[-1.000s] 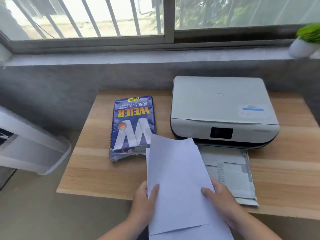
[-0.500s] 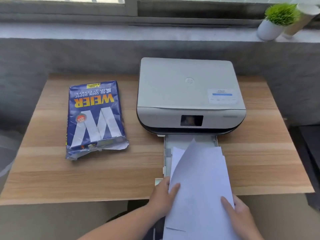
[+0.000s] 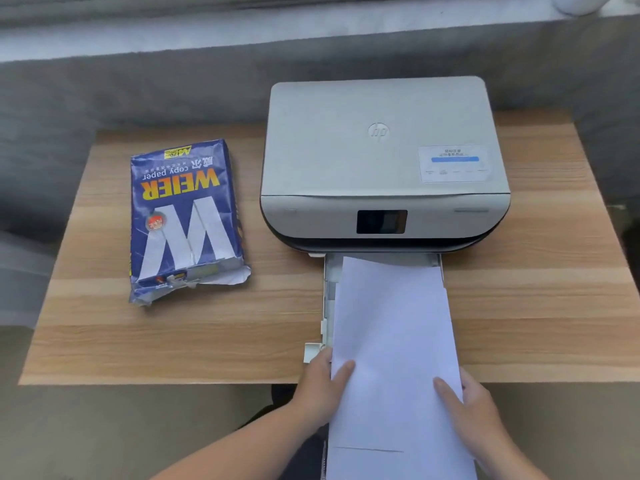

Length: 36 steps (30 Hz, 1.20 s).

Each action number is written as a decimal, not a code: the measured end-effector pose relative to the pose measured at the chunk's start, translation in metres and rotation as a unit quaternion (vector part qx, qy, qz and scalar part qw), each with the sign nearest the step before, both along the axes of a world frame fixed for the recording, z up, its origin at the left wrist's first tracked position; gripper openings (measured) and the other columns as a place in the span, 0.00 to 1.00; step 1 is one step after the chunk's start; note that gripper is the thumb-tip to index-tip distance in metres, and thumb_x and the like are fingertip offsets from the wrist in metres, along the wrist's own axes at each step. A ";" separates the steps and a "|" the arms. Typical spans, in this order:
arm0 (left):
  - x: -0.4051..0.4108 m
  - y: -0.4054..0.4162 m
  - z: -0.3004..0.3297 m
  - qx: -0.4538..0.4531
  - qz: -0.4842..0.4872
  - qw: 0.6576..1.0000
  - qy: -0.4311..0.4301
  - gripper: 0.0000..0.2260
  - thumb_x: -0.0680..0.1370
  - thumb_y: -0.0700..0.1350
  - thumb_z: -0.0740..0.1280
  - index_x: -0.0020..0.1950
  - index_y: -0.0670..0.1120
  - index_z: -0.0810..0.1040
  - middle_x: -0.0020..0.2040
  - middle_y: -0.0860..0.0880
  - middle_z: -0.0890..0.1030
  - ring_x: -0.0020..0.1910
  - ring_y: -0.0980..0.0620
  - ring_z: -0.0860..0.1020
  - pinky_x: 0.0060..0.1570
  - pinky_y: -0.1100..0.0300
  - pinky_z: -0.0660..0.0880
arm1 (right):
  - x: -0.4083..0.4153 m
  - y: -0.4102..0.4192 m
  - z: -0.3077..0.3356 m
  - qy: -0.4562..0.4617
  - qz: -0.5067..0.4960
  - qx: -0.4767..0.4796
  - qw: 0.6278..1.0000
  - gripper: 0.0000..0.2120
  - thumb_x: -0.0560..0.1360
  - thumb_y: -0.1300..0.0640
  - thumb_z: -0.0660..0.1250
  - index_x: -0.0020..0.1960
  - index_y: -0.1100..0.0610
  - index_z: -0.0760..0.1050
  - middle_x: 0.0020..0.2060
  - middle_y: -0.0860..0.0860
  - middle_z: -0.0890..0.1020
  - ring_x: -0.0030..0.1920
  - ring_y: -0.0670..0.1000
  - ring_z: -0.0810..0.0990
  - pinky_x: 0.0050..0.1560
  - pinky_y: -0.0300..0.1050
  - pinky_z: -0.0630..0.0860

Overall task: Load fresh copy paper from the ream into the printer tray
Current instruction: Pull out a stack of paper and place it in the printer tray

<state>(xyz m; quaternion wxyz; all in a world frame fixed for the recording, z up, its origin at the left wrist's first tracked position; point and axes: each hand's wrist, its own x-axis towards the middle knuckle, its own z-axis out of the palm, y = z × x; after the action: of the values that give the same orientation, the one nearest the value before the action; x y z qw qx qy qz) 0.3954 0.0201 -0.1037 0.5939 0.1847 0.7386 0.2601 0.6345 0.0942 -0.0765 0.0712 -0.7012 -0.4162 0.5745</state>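
A stack of white copy paper point(image 3: 391, 327) lies lengthwise over the pulled-out printer tray point(image 3: 329, 292), its far edge close to the printer's front slot. My left hand point(image 3: 320, 386) grips the stack's left edge, thumb on top. My right hand point(image 3: 474, 417) grips the right edge the same way. The white printer point(image 3: 377, 157) stands at the back right of the wooden table point(image 3: 104, 341). The opened blue ream wrapper point(image 3: 185, 220) lies to the left of the printer, its torn end toward me.
A grey wall and sill run behind the table. A white pot point(image 3: 578, 1) shows at the top right corner. The near end of the paper stack hangs past the table's front edge.
The paper stack has moved forward and squared up over the tray, its far edge now near the printer slot. The view has shifted closer and downward.
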 end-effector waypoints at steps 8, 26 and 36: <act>-0.003 -0.015 -0.001 0.009 0.029 0.998 -0.046 0.09 0.83 0.42 0.67 0.62 0.50 0.80 0.55 0.53 0.89 0.52 0.53 0.87 0.55 0.54 0.84 | -0.021 0.007 0.011 -0.041 -0.008 -0.015 0.999 0.26 0.80 0.40 0.62 0.39 0.62 0.69 0.36 0.49 0.70 0.35 0.62 0.68 0.39 0.48 0.60; 0.001 -0.023 0.002 0.034 0.075 0.995 -0.064 0.09 0.81 0.42 0.70 0.60 0.44 0.76 0.51 0.46 0.89 0.48 0.45 0.88 0.52 0.43 0.84 | -0.031 0.040 0.016 -0.235 0.202 0.288 0.906 0.36 0.74 0.49 0.73 0.77 0.55 0.62 0.68 0.53 0.70 0.68 0.56 0.69 0.65 0.54 0.70; 0.000 -0.020 -0.002 0.028 0.057 0.997 -0.034 0.11 0.80 0.44 0.70 0.61 0.51 0.76 0.56 0.53 0.87 0.55 0.54 0.86 0.61 0.46 0.81 | -0.106 0.119 -0.035 -0.243 0.418 0.349 0.803 0.35 0.73 0.44 0.73 0.74 0.60 0.69 0.63 0.58 0.78 0.66 0.62 0.74 0.71 0.57 0.66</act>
<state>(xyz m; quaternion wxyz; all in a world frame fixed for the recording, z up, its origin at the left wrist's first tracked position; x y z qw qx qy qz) 0.3953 0.0004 -0.1056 0.5974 0.1498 0.7195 0.3209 0.5289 0.2127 -0.1114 -0.0397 -0.5034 -0.8452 0.1751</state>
